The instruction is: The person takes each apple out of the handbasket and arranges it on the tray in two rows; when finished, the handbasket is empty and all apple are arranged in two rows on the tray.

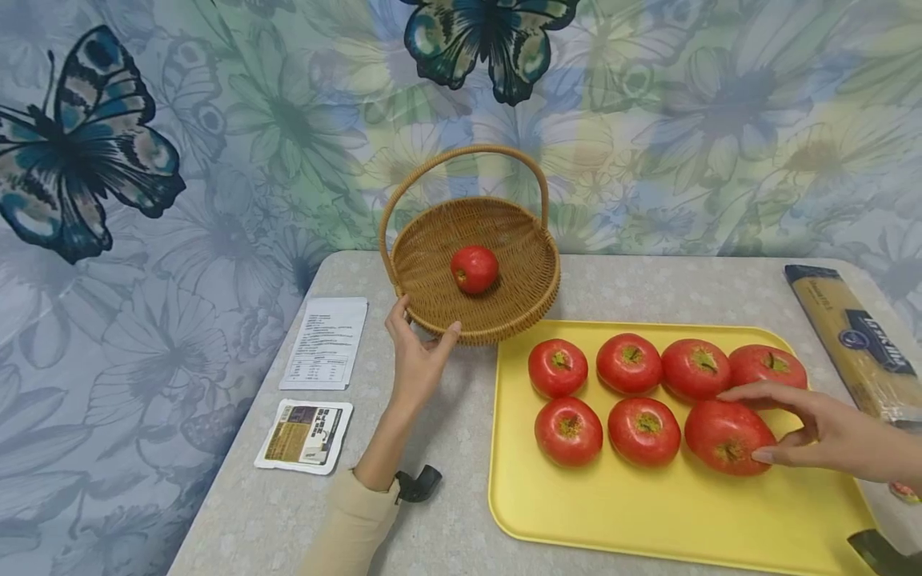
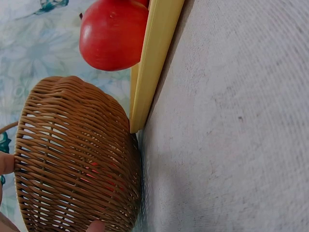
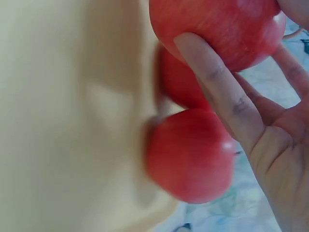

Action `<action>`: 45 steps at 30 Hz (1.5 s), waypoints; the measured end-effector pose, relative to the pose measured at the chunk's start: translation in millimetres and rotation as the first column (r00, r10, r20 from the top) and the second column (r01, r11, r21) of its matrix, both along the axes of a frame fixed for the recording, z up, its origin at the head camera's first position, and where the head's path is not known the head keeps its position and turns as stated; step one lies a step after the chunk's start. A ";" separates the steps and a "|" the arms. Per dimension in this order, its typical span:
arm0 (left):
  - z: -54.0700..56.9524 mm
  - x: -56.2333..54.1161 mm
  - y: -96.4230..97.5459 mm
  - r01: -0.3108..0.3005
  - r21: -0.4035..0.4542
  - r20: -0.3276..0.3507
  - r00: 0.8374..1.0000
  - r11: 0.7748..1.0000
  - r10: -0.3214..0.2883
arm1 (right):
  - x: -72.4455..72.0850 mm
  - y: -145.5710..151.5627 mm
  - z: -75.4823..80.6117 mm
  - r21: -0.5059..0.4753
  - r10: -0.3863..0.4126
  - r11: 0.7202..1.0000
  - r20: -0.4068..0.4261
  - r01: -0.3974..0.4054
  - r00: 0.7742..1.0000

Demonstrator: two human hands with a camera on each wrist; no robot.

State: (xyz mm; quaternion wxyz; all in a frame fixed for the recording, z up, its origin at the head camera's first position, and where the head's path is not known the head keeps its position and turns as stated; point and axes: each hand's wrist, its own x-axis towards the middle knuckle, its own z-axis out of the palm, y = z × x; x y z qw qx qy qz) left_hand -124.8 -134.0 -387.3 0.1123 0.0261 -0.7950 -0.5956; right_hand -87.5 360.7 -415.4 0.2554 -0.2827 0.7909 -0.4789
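Observation:
My left hand [image 1: 421, 360] holds the front left rim of a brown wicker basket [image 1: 519, 316], which has a tall arched handle and one red apple [image 1: 475, 270] inside. In the left wrist view, a finger meets the rim of the basket [image 2: 72, 145], and a thumb tip lies against its outer weave. Over at the right, my right hand [image 1: 828, 428] grips a large red apple [image 1: 727, 436] between thumb and fingers. That apple [image 3: 217, 29] looks tilted in the right wrist view. Several more red apples [image 1: 569, 432] sit in two rows on a yellow tray [image 1: 612, 512].
Left of the basket lie a white printed packet [image 1: 326, 344] and a smaller packet with a picture label [image 1: 306, 436]. Beyond the tray's right side is a long brown and navy package [image 1: 857, 340]. A butterfly-patterned cloth [image 1: 288, 120] hangs behind the table [image 1: 446, 520].

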 end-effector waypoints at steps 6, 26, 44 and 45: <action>-0.1 0.5 -1.6 0.006 -0.002 0.004 1.000 1.000 -0.006 | 2.5 1.3 -14.2 -0.042 0.012 0.999 0.100 -0.008 0.995; -1.6 -0.7 -2.5 0.011 -0.006 0.009 1.000 1.000 -0.010 | 4.8 11.1 5.9 0.218 -0.209 0.954 -0.017 0.208 0.978; -38.3 -16.2 -11.2 -0.025 0.006 -0.058 0.998 1.000 0.025 | -123.2 -161.4 98.6 0.090 0.128 0.991 -0.393 -0.100 0.911; -38.2 -16.0 -10.6 -0.025 0.004 -0.061 0.998 1.000 0.025 | -133.8 -177.4 100.1 0.087 0.142 0.989 -0.389 -0.117 0.910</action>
